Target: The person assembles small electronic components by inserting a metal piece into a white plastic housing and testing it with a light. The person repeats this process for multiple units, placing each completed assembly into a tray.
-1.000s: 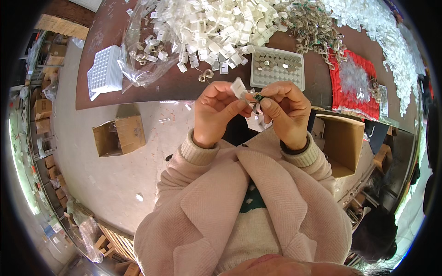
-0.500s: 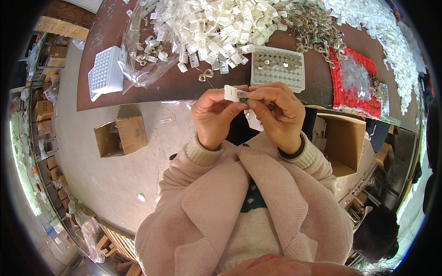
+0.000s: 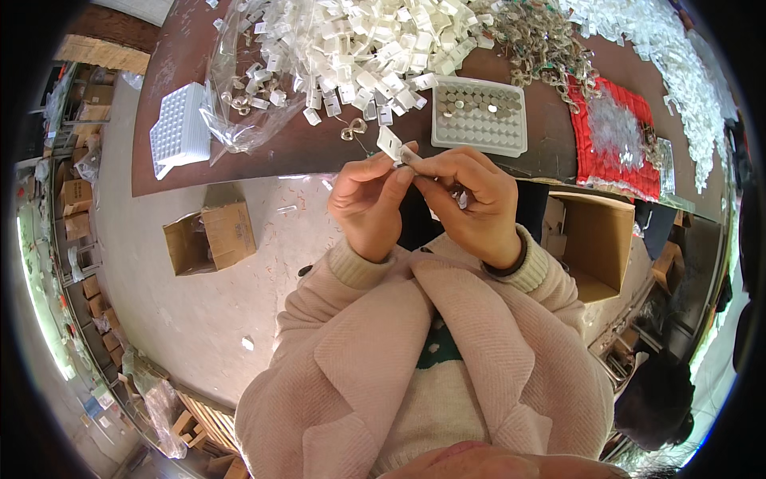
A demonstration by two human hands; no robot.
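In front of my chest, my left hand (image 3: 369, 199) pinches a small white plastic casing (image 3: 389, 144) between thumb and fingers. The casing is tilted, its flat face turned up. My right hand (image 3: 475, 199) meets it from the other side, thumb and forefinger closed on a small part (image 3: 409, 155) at the casing's end; fingertips hide most of this part. Something small and shiny (image 3: 462, 199) shows among my right hand's curled fingers. Just beyond, a loose coiled wire piece (image 3: 352, 130) lies on the table, beside a white tray (image 3: 515, 144) with round metal discs like button cells.
A heap of white casings (image 3: 375, 48) covers the table's far middle, beside a clear bag (image 3: 247, 128). Wired parts (image 3: 538, 44), a red cloth (image 3: 586, 172) and clear pieces (image 3: 686, 88) lie right. Dimpled white trays (image 3: 182, 128) sit left; cardboard boxes (image 3: 231, 231) (image 3: 598, 239) stand below.
The white casing has tilted and shifted slightly up and left in my fingers. My right fingertips have moved left, over its end, and now cover more of the small part.
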